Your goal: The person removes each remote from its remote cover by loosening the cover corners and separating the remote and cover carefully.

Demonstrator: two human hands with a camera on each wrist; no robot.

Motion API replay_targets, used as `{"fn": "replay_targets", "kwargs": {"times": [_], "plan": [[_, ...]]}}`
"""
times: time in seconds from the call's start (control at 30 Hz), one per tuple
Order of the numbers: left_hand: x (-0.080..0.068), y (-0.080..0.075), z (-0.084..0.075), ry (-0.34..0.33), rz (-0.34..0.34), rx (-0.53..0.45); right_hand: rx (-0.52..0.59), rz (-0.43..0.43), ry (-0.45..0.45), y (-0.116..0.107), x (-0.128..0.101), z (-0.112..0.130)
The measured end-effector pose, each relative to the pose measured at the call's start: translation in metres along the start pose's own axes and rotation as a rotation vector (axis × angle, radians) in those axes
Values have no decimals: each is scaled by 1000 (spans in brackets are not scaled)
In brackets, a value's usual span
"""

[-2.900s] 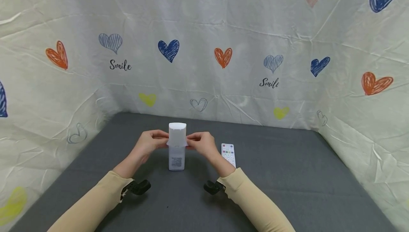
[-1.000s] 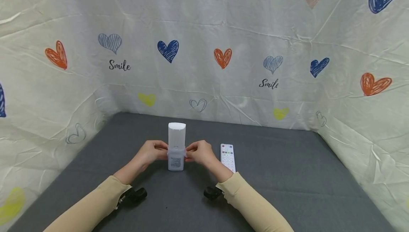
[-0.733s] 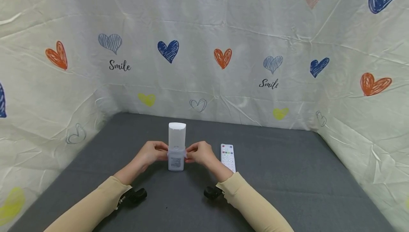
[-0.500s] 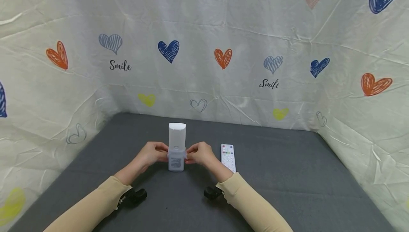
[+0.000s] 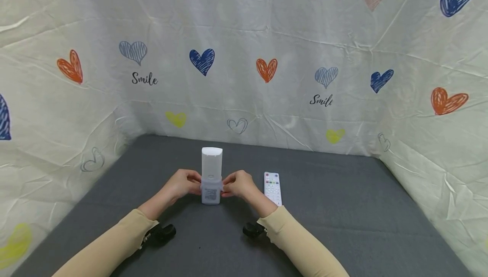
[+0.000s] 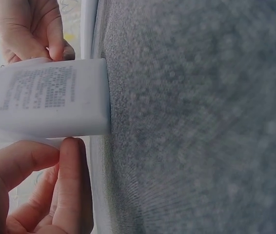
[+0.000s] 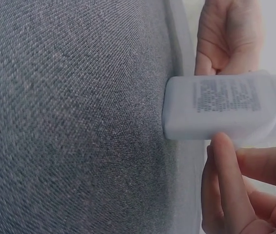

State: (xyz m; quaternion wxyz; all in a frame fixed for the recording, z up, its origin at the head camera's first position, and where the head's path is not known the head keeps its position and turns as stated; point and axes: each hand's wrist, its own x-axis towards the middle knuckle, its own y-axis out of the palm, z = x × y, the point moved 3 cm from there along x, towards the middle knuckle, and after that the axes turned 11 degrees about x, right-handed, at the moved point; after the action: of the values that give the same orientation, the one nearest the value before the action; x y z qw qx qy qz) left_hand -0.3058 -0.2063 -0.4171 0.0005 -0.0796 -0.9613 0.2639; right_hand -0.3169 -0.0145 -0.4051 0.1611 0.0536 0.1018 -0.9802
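Observation:
A white remote control [image 5: 211, 162] stands upright on the grey cloth, a block of small print on the side facing me. A translucent soft sleeve [image 5: 211, 192] covers its lower part, with a flared rim partway up. My left hand [image 5: 181, 185] pinches the rim's left side between thumb and fingers. On the right side, my right hand [image 5: 239, 185] pinches the same rim. In the left wrist view the printed lower end [image 6: 45, 95] touches the cloth. The right wrist view shows the sleeved end [image 7: 221, 105] between both hands.
A second white remote [image 5: 272, 188] with coloured buttons lies face up on the grey cloth [image 5: 335, 213], right of my right hand and partly behind that wrist. A white curtain [image 5: 244, 27] printed with hearts surrounds the table at the back and sides.
Both hands moved down along the upright remote, bringing the sleeve's rim from about its middle to lower down. Over the last second they have hardly moved. The button remote stays put.

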Motion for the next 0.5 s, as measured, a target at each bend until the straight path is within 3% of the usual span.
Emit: {"fn": "replay_targets", "kwargs": {"times": [0.5], "plan": [[3, 4, 2, -35, 58, 39, 5, 12, 67, 2, 1, -6]]}}
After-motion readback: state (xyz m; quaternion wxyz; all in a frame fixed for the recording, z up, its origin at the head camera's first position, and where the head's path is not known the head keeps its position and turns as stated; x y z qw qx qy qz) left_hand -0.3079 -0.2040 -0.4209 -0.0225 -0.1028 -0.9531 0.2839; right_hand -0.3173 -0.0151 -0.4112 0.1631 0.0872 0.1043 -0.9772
